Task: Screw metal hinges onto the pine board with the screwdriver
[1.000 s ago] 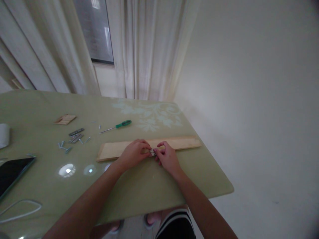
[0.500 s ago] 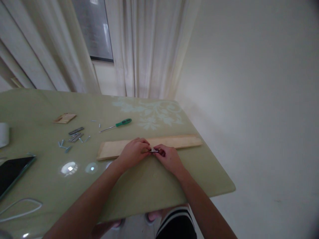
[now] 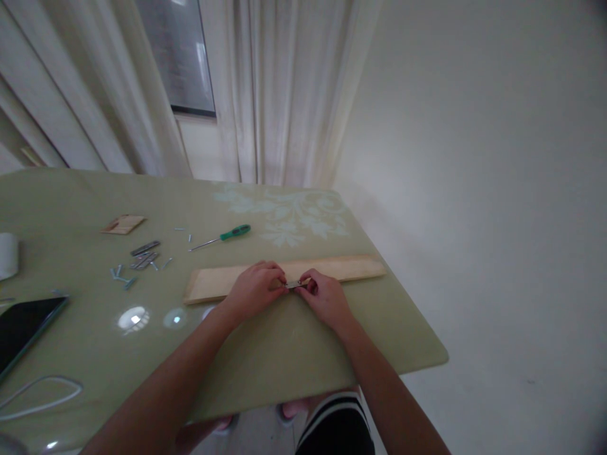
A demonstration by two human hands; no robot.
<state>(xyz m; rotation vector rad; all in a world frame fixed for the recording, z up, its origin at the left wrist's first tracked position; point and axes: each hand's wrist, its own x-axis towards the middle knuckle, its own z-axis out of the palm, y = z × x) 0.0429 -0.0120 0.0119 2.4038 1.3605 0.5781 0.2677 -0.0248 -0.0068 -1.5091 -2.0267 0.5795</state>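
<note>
A long pale wooden board [image 3: 360, 266] lies flat across the table in front of me. At its near edge, about mid-length, a small flat metal plate [image 3: 293, 284] is held between my two hands. My left hand [image 3: 256, 284] rests over the board and pinches the plate's left end. The right end is pinched between the thumb and fingers of my right hand [image 3: 325, 297]. Fingers cover both ends, so its exact kind is hard to make out. Beyond the board lies a screwdriver [image 3: 234, 232] with a green handle, its tip pointing left.
Left of the board lie several metal plates [image 3: 145, 249] and loose screws [image 3: 124, 279]. A small wooden piece [image 3: 124, 224] sits farther back. A dark-screened device [image 3: 28, 335], a white cable [image 3: 61, 398] and a white object [image 3: 8, 256] are at the left. The table edge [image 3: 412, 297] slopes down on the right.
My right-hand fingers have shifted slightly up and right, and the metal plate has tilted so more of its flat face shows. The left hand and board have hardly moved.
</note>
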